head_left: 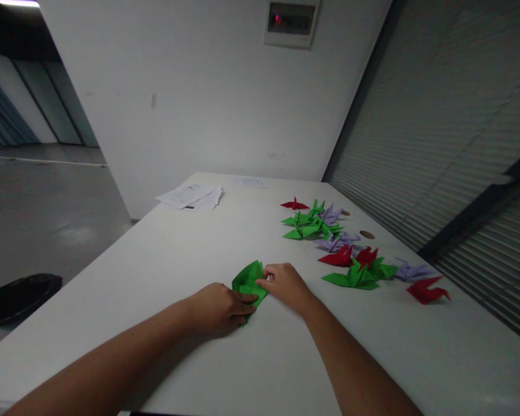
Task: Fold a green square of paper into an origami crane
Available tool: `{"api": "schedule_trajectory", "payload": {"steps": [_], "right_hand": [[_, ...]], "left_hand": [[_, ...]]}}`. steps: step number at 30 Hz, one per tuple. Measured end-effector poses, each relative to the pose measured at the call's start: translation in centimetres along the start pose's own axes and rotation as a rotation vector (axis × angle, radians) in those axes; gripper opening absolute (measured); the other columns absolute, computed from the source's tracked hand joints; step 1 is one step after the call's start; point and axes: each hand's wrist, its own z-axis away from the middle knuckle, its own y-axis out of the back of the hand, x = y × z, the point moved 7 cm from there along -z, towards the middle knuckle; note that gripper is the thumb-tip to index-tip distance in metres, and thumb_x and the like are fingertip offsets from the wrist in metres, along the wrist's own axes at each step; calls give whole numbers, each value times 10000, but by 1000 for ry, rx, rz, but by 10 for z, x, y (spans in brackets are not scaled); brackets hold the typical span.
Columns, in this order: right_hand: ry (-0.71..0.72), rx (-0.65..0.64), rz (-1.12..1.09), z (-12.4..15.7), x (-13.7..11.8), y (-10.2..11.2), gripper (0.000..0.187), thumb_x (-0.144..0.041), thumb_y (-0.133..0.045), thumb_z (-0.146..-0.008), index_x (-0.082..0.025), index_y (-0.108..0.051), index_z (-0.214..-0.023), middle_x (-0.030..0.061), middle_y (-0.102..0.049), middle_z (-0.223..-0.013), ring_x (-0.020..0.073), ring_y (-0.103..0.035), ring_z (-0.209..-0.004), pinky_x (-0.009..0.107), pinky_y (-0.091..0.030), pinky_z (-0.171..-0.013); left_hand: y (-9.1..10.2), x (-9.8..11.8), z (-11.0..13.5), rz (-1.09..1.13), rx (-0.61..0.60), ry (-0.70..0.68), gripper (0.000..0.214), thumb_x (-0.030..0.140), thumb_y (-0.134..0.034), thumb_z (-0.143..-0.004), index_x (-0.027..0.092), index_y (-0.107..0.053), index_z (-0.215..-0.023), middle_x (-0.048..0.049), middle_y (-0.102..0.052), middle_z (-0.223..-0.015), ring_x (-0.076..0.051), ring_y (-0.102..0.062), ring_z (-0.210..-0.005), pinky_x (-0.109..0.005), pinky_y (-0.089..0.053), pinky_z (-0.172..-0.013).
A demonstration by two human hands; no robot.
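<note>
A partly folded sheet of green origami paper (248,278) rests on the white table in front of me, with creased flaps raised at its far side. My left hand (219,306) holds it from the left, fingers pressed on its near part. At the right edge, my right hand (286,283) pinches the paper between thumb and bent fingers. The lower part of the sheet is partly hidden under my left fingers.
Folded paper cranes in green (355,276), red (427,290) and purple (411,270) lie along the table's right side by the window blinds (416,144). Printed sheets (190,196) lie at the far left. A black bin (21,297) stands on the floor left of the table (156,254).
</note>
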Motion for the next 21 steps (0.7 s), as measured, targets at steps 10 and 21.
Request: {"api": "schedule_trajectory", "payload": {"steps": [10,21], "right_hand": [[-25,-26,58,-4,7,-18,171,-236,-814,-803,-176,-697,-694,17,-701,-711,151,-571,-645,266,-307,-596],[-27,-59,28,-3,9,-23,165,-233,-823,-815,-164,-702,-727,17,-688,-715,161,-594,-669,265,-333,-607]], "left_hand": [[-5,0,-2,-64,-15,50,456,341,-652,-968,308,-599,-1420,-55,-627,-1493,-250,-784,-887,-344,-615,-730],[29,-57,14,276,445,419,183,182,-547,-930,184,-723,-978,-64,-752,-871,-175,-701,-756,-276,-550,-728]]}}
